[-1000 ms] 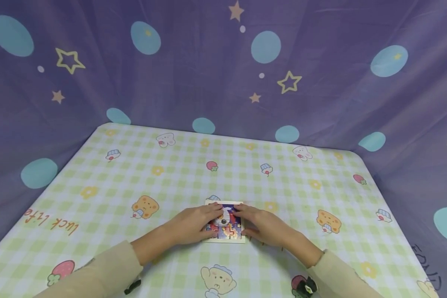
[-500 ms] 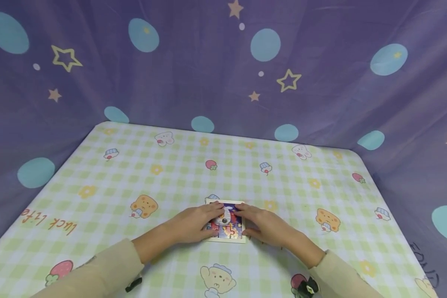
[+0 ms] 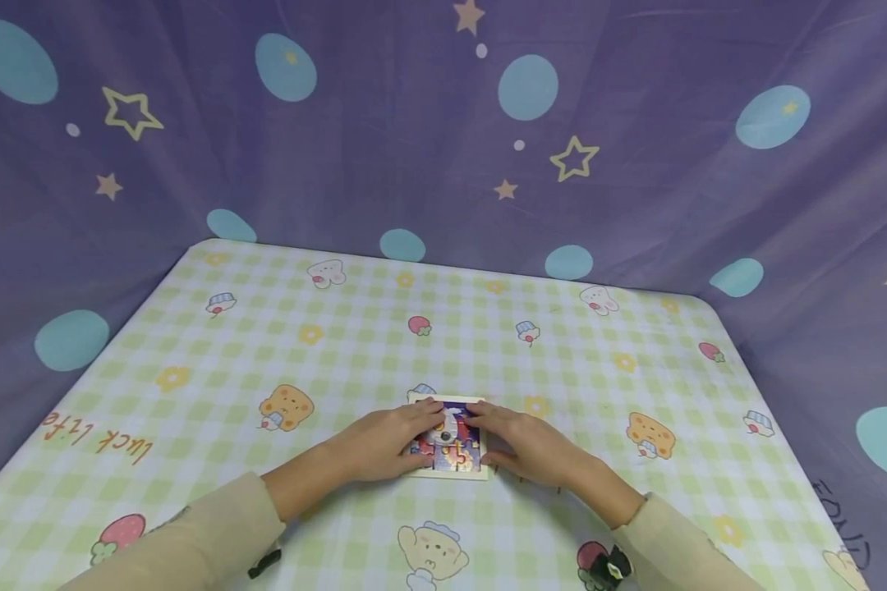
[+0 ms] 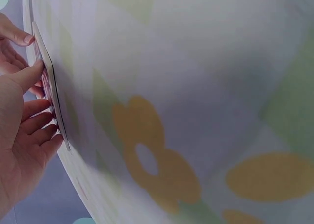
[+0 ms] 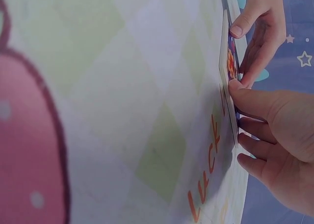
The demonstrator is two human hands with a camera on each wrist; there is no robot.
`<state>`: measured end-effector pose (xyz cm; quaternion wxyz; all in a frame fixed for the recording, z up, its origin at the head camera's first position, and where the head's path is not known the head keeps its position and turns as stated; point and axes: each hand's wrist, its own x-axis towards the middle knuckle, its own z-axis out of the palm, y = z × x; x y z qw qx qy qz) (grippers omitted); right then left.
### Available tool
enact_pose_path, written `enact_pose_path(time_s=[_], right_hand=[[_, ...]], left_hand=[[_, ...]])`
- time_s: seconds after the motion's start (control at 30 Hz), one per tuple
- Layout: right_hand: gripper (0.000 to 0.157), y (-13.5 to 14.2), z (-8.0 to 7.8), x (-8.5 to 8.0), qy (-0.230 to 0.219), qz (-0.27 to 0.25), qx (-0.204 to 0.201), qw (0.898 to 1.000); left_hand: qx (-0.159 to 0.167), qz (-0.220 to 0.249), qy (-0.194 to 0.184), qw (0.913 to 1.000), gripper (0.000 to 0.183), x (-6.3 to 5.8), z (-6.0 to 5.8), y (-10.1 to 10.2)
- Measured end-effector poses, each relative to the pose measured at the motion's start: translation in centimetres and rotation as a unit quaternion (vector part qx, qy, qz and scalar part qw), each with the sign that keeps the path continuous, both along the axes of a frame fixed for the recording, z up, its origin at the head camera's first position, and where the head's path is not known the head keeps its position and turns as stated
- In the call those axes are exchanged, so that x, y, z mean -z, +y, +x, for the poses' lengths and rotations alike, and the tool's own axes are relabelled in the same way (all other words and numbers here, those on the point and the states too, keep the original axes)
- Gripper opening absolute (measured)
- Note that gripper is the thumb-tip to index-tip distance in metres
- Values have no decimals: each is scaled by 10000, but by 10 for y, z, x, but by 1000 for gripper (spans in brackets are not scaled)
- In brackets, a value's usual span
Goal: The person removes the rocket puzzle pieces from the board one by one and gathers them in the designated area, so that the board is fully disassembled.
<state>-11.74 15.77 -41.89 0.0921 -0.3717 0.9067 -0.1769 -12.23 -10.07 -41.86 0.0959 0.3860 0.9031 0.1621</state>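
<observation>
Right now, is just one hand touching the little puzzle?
No, the left hand and the right hand both have fingers on the puzzle, one at each side.

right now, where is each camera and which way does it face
Head: on the head, facing forward and down at the puzzle, tablecloth and backdrop; left hand, right hand and sleeves show.
Left wrist: on that wrist, facing low across the tablecloth to the puzzle; both hands show at image left.
Right wrist: on that wrist, facing likewise; both hands show at image right.
Wrist views share the puzzle and both hands.
</observation>
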Motion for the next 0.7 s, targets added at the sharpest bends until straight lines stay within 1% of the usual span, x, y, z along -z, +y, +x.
enact_pose_path(time_s=[0.13, 0.37, 0.6, 0.7], right_hand=[[54, 1, -1, 0, 59, -54, -10, 10000], [50, 0, -3, -2, 290, -239, 68, 9993], [43, -2, -6, -1, 474, -302, 183, 9982], [40, -4, -9, 0, 591, -306, 250, 9975]], left_hand=[[38, -33, 101, 9999, 55, 0, -1, 0], [88, -95, 148, 9998, 56, -3, 0, 1], [421, -70, 232, 9988, 60, -3, 3, 2], [550, -178, 239, 9980, 60, -4, 4, 4]])
